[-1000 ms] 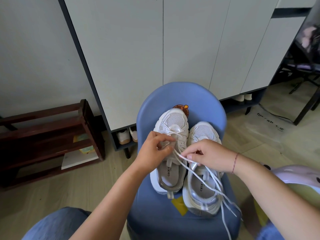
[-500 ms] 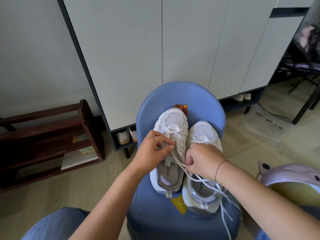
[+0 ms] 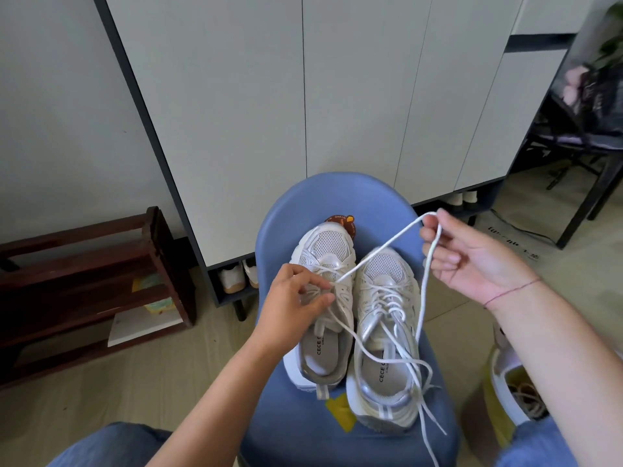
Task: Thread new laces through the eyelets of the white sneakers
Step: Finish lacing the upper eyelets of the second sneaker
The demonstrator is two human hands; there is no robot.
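Two white sneakers stand side by side, toes away from me, on a blue chair (image 3: 337,197). The left sneaker (image 3: 323,308) is laced only near the toe; the right sneaker (image 3: 384,332) is laced up its tongue, with loose ends trailing off the seat. My left hand (image 3: 290,305) pinches the left sneaker's lace area at its eyelets. My right hand (image 3: 472,257) is raised to the right and holds a white lace (image 3: 381,251), which runs taut from the left sneaker up to my fingers, then hangs down over the right sneaker.
A white cabinet (image 3: 303,96) with dark frame stands behind the chair, with shoes under it. A dark wooden rack (image 3: 101,271) is on the left. A bin (image 3: 512,392) sits at the lower right, a black chair frame (image 3: 580,183) at the far right.
My right hand has lifted up and to the right from over the right sneaker, drawing the lace out taut. My left hand has stayed on the left sneaker's eyelets.
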